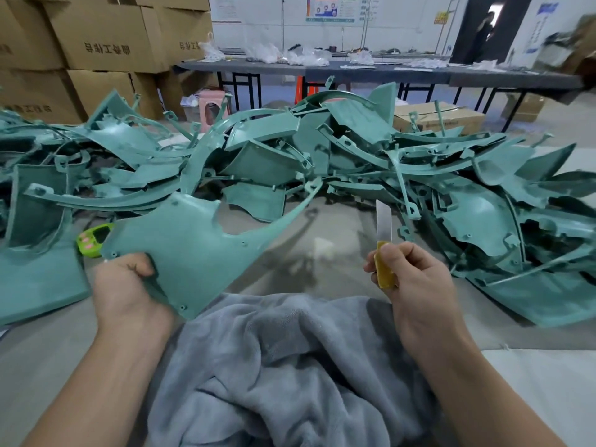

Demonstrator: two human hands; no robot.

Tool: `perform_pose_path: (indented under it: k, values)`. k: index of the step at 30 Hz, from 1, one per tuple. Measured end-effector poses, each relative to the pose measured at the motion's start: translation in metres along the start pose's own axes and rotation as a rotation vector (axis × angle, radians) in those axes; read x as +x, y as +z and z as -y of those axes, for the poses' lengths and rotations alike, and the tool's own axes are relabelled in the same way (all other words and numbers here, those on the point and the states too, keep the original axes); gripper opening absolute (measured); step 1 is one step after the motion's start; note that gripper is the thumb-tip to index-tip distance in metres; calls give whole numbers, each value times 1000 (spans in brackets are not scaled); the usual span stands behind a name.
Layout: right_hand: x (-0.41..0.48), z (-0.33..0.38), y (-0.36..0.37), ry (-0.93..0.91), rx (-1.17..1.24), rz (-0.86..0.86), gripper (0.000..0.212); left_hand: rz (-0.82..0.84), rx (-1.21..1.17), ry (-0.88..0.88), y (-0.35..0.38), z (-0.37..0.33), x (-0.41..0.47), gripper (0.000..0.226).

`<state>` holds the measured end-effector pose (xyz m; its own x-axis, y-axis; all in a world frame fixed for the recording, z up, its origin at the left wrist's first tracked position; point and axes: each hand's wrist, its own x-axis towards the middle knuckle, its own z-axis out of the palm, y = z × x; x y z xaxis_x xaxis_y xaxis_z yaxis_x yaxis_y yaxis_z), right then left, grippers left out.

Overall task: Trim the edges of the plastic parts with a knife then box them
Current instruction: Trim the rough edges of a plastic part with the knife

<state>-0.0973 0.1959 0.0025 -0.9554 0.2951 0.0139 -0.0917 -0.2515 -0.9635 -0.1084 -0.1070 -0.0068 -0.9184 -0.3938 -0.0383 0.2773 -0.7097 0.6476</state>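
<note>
left hand lower left, fingers curled gripping teal plastic part at its edge | right hand centre-right, clenched round knife, blade pointing up

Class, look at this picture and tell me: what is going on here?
A person's left hand grips a teal plastic part by one corner, held up near a grey blanket. The right hand holds a yellow-handled knife, blade up, not touching the part. A pile of similar parts lies ahead, with cardboard boxes behind.
</note>
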Motion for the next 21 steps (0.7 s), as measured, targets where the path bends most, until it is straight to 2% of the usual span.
perform_pose_path:
  k: [2, 6, 8, 10, 13, 16, 21]
  values:
    - [-1, 0, 0, -27, 13, -15, 28, 29, 91, 42, 10, 5, -3, 64]
    - [-9, -3, 3, -128, -100, 2, 21, 73, 429, 180, 24, 22, -13, 50]
    - [-15, -4, 8, -238, -225, 15, 23, 197, 695, 293, 28, 30, -20, 51]
    - [-24, -4, 15, -362, -372, 59, 25, 400, 991, 416, 29, 40, -30, 57]
    - [-42, -8, 26, -479, -533, 175, 23, 571, 1329, 583, 26, 55, -39, 39]
    - [-58, -14, 36, -531, -697, 237, 17, 575, 1385, 559, 26, 57, -39, 27]
    - [-66, -17, 45, -545, -764, 394, 19, 574, 1326, 508, 26, 52, -36, 26]
